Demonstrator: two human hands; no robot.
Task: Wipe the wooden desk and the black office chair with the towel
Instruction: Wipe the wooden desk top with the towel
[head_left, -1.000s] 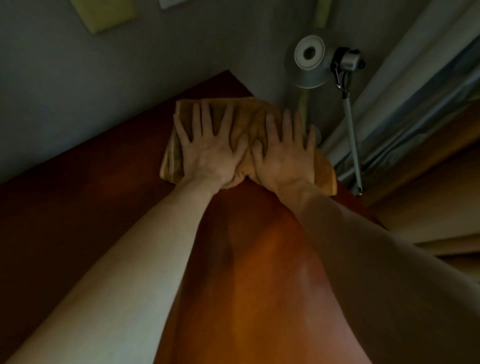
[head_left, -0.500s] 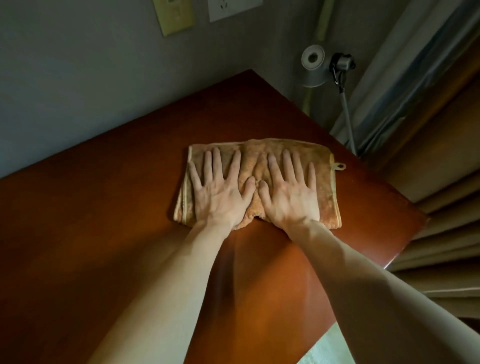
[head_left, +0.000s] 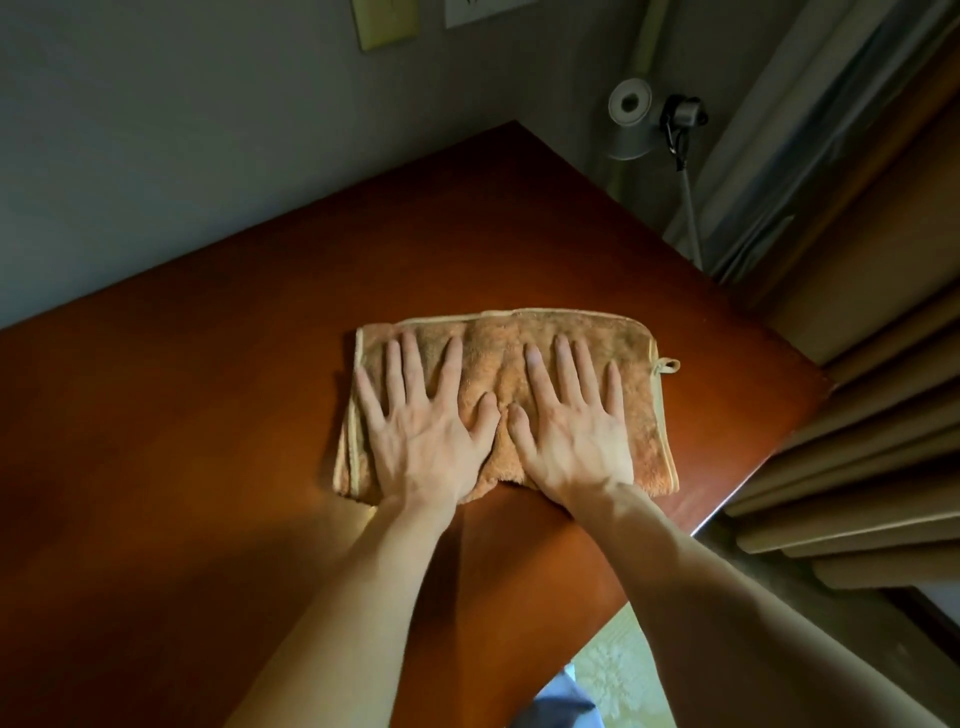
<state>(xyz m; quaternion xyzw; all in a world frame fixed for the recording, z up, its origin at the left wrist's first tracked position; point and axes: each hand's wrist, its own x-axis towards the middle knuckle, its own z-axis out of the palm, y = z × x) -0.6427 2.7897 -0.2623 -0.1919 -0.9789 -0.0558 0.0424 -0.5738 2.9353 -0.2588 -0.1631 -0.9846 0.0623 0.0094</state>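
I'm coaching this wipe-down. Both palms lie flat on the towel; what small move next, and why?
Probably slide the towel leftward: left hand and right hand press it flat, and much wooden desk lies on that side.

A single wide-angle camera, worn on the person's head, faces forward and steeply down onto the table (head_left: 208, 467) at close range, so that both forearms (head_left: 337, 597) enter from the bottom border and occupy much of the lower frame. The view is rolled: the table's far corner points to the top centre, the wall (head_left: 156, 130) fills the upper left, the curtains (head_left: 857, 415) run down the right side, and a strip of floor (head_left: 618, 670) shows at the bottom edge. The towel (head_left: 493, 364) lies near the frame centre.
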